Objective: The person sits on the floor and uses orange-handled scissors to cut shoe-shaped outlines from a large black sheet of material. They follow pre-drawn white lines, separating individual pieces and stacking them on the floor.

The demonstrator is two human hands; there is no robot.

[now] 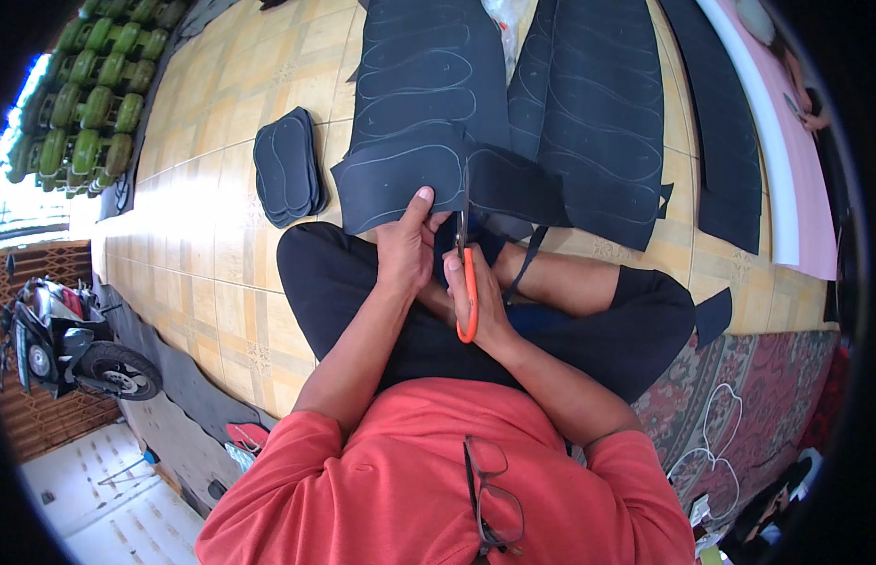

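Note:
My left hand (405, 252) pinches the near edge of a black sheet piece (396, 184), its thumb on top and the fingers partly underneath. A pale sole-shaped outline is drawn on this piece. In my right hand (483, 294) is a pair of scissors (468, 306) with orange handles. Their blades point away from me and cross the sheet between the outlined part and a darker flap (515, 185) on the right. Beyond lies a larger black sheet (419, 66) covered with similar outlines. A stack of cut black sole shapes (289, 169) rests on the tiles to the left.
Another outlined black sheet (603, 104) lies ahead on the right, with a plain black strip (716, 141) and a pink sheet (786, 141) farther right. Another person's hand (815, 121) shows there. A motorcycle (75, 344) stands at left; a white cable (711, 452) crosses the patterned carpet (768, 395).

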